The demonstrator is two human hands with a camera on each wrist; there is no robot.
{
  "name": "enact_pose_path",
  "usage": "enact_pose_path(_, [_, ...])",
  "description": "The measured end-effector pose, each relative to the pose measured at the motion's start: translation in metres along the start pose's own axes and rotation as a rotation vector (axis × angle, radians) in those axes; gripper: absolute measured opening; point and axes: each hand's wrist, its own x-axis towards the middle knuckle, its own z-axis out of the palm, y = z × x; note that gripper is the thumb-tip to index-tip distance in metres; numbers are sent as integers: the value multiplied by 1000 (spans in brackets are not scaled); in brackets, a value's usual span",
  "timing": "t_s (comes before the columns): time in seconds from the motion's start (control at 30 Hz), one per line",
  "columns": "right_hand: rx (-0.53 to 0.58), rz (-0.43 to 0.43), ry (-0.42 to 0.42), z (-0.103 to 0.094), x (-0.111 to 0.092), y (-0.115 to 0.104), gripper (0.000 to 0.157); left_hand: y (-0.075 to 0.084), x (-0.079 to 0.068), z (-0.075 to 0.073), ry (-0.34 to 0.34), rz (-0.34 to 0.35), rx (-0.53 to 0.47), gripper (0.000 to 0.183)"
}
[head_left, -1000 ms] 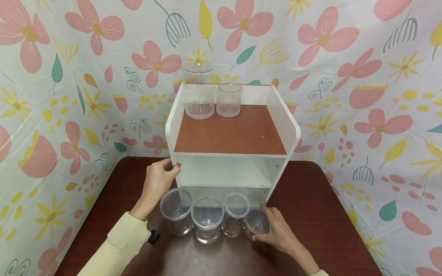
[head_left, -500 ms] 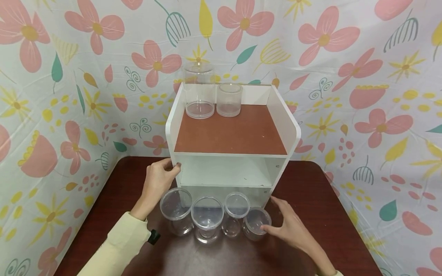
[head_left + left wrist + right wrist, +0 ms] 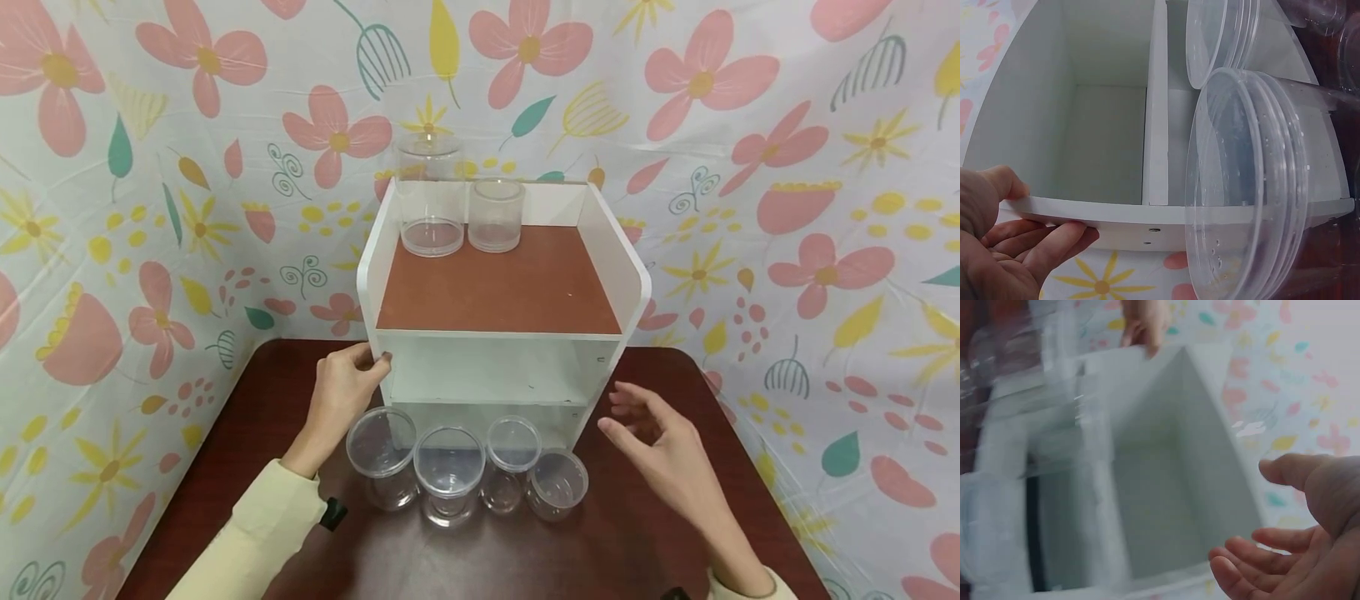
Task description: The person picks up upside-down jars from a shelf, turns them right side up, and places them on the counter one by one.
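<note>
A small white shelf unit (image 3: 498, 335) with a brown top board stands on the table. My left hand (image 3: 343, 396) grips the front edge of its left side panel. In the left wrist view the thumb (image 3: 1009, 182) lies on the inner side and the fingers curl against the outer face. My right hand (image 3: 670, 454) hangs to the right of the unit, fingers loosely bent, touching nothing. Before the unit stand clear plastic jars: a lidded left jar (image 3: 382, 442), a wide jar (image 3: 449, 461), a narrower jar (image 3: 513, 444) and a short jar (image 3: 557, 481).
On the brown top board (image 3: 498, 283), a tall clear jar (image 3: 431, 196) and a short clear jar (image 3: 496, 215) stand at the back left. The dark red table (image 3: 480, 567) extends around the unit. A flowered cloth (image 3: 697, 167) hangs behind and beside it.
My right hand has let go of the short jar at the right end of the row and moved right and up, away from it. The left hand keeps its place on the panel.
</note>
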Motion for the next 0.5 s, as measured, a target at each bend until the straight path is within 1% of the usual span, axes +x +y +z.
enact_pose_path(0.1, [20, -32, 17, -8, 7, -17, 43, 0, 0, 0, 0, -3, -4, 23])
enact_pose_path(0.23, [74, -60, 35, -19, 15, -38, 42, 0, 0, 0, -3, -4, -2, 23])
enact_pose_path(0.37, [137, -73, 69, -26, 25, -56, 40, 0, 0, -1, -2, 2, -2, 23])
enact_pose_path(0.5, [165, -75, 114, -29, 37, -71, 39, 0, 0, -1, -2, 2, -4, 22])
